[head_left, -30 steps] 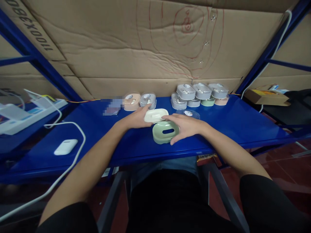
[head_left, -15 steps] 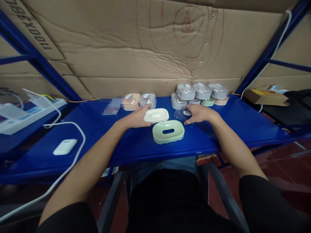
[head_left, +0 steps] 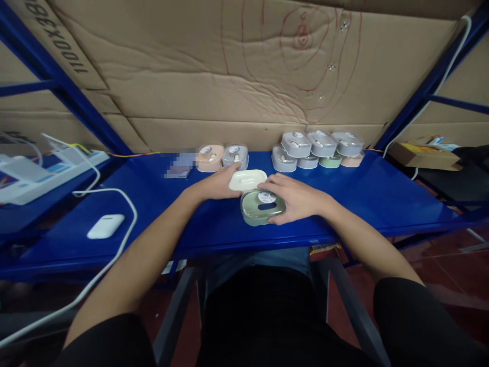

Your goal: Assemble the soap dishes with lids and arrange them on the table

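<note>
My left hand [head_left: 219,183] is closed on one end of a cream oval soap dish tray [head_left: 248,180], held a little behind the green box. In front of it, a green soap box base [head_left: 255,220] with a slot in its floor stands on the blue table. My right hand [head_left: 298,199] grips a clear plastic lid [head_left: 266,197] with a round white sticker. This lid lies over the green base; whether it is fully seated I cannot tell. Fingers of the right hand come close to the cream tray's right end.
Lidded grey, green and pink boxes [head_left: 323,143] are stacked at the back right. A peach box [head_left: 210,158] and a grey box [head_left: 236,155] stand at the back left. A white earphone case [head_left: 106,226], a white cable [head_left: 132,219] and a power strip [head_left: 57,178] are at the left.
My right hand has brought the clear lid from the table at the right, leftward and nearer, onto the green base. My left hand still holds the cream tray in about the same place.
</note>
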Demonstrator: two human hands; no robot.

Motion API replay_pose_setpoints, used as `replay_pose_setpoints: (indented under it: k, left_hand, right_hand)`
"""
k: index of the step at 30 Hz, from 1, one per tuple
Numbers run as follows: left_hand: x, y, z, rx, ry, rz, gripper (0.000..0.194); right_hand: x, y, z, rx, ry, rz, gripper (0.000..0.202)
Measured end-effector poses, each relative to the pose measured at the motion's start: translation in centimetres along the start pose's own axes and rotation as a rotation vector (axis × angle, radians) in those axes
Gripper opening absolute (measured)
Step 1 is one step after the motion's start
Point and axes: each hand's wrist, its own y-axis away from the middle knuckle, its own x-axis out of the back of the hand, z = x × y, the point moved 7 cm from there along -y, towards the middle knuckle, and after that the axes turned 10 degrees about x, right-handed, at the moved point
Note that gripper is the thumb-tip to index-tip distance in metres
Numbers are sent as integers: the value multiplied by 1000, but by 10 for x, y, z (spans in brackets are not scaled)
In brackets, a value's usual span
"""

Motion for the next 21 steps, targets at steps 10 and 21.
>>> replay_pose_setpoints:
  k: [10, 21]
  left_hand:
    - [1, 1, 6, 1, -61, -19, 109]
    - [3, 6, 16, -2, -61, -27, 100]
  right_hand:
    - [2, 5, 11, -15, -68, 11, 101]
    - [-4, 3, 12, -14, -112, -3, 100]
